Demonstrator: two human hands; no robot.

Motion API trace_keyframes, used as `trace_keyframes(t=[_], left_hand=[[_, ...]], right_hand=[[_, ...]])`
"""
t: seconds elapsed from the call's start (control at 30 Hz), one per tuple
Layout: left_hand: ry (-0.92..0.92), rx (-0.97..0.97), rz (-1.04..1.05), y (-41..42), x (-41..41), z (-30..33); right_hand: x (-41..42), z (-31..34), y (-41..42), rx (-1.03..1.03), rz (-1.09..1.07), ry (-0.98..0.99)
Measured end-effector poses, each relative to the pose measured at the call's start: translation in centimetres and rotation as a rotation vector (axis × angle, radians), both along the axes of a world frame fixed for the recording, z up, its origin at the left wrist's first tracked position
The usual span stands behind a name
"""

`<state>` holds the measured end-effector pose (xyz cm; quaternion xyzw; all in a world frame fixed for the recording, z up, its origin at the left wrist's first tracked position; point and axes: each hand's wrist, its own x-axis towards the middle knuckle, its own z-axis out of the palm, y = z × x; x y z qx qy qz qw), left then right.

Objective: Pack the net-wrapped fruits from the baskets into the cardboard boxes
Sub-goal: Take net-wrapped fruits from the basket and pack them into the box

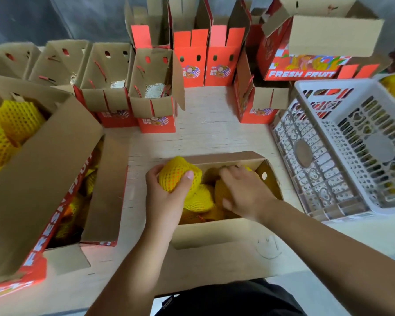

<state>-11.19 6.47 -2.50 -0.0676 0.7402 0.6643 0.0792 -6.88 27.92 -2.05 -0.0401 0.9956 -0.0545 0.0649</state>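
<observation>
From the head camera, your left hand (167, 192) sits at lower centre of the frame, fingers and thumb wrapped round a fruit in yellow net (179, 175), which you hold just above the left end of the open cardboard box (217, 229) directly in front of you. Held there, it looks ready to go down into whatever gap remains, though you have not let go of it. Your right hand (242, 192) reaches down inside the same box, fingers curled over a second yellow-netted fruit (222, 190) already lying among others; you seem to be seating or shifting it to make room, and whether you truly clasp it or only press on it I cannot tell. At right of frame the white plastic basket (342, 142) shows mostly its bare perforated floor. At left a large box (43, 169) printed FRESH FRUIT already holds netted fruits. Across the upper frame stand small red cartons (155, 92), flaps up, two with pale netted fruit visible inside, set close so each can be filled in turn.
</observation>
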Motion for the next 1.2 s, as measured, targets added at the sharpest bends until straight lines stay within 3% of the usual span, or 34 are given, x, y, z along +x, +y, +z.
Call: trace_keyframes(t=[0.13,0.27,0.4,0.5,0.57,0.63,0.7,0.8,0.87,0.93,1.07,1.2], left_hand=[[-0.048,0.034,0.016,0.1,-0.4,-0.3],[0.028,-0.004,0.000,-0.1,0.2,-0.3],[-0.058,0.187,0.031,-0.4,0.2,-0.1],[-0.084,0.321,0.059,-0.5,0.1,-0.1],[-0.058,0.260,0.067,-0.3,0.3,-0.1],[0.008,0.147,0.048,-0.2,0.4,-0.2],[0.064,0.044,-0.017,-0.2,0.5,-0.3],[0.171,-0.302,-0.211,0.2,0.8,-0.4],[0.211,-0.691,-0.474,1.2,1.1,-0.4],[0.136,-0.937,-0.722,2.2,1.1,-0.4],[-0.082,-0.985,-1.001,2.7,-1.0,0.0],[-0.153,-0.995,-1.189,2.7,-2.6,0.3]], right_hand=[[-3.6,-1.8,-5.8,-0.029,0.062,-0.394],[-4.7,-3.7,-8.0,0.084,-0.024,-0.433],[-3.7,-1.8,-6.3,-0.187,-0.234,-0.432],[-3.9,-0.2,-6.1,-0.188,-0.259,-0.375],[-4.4,-0.1,-8.0,-0.263,-0.221,-0.376],[-4.3,-0.4,-9.8,-0.561,-0.221,-0.412],[-3.5,0.2,-9.5,-0.661,-0.189,-0.366],[-1.3,0.6,-5.9,-0.756,-0.275,-0.238],[-0.1,0.6,-2.9,-0.594,-0.314,-0.208],[-0.3,0.0,-0.8,-0.156,-0.295,-0.381],[-2.3,-1.1,-1.1,0.395,0.018,-0.465],[-3.1,-2.6,-1.0,0.565,0.201,-0.333]])
